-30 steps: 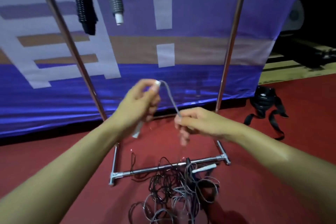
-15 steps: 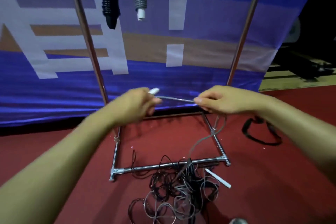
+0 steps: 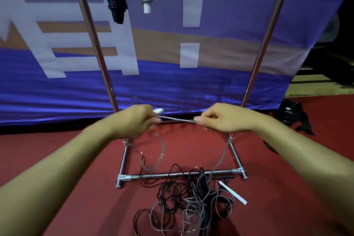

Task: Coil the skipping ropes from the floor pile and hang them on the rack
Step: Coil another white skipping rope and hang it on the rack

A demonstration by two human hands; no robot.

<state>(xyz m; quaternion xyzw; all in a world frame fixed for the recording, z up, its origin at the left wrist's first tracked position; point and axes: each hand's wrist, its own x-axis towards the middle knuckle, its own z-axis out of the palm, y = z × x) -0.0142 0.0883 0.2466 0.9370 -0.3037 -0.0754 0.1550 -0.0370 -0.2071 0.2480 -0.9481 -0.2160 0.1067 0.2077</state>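
Pinching a taut stretch of grey rope (image 3: 176,119) between our left hand (image 3: 134,122), curled round the white handle (image 3: 158,110), and our right hand (image 3: 222,119), we trail its slack into the floor pile (image 3: 187,201). Snagging on the rack (image 3: 180,175) base or dragging tangled black ropes up looks likely.

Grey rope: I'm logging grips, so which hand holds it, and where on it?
Both. The left hand grips the grey rope at its white handle end; the right hand pinches the cord a short way along.
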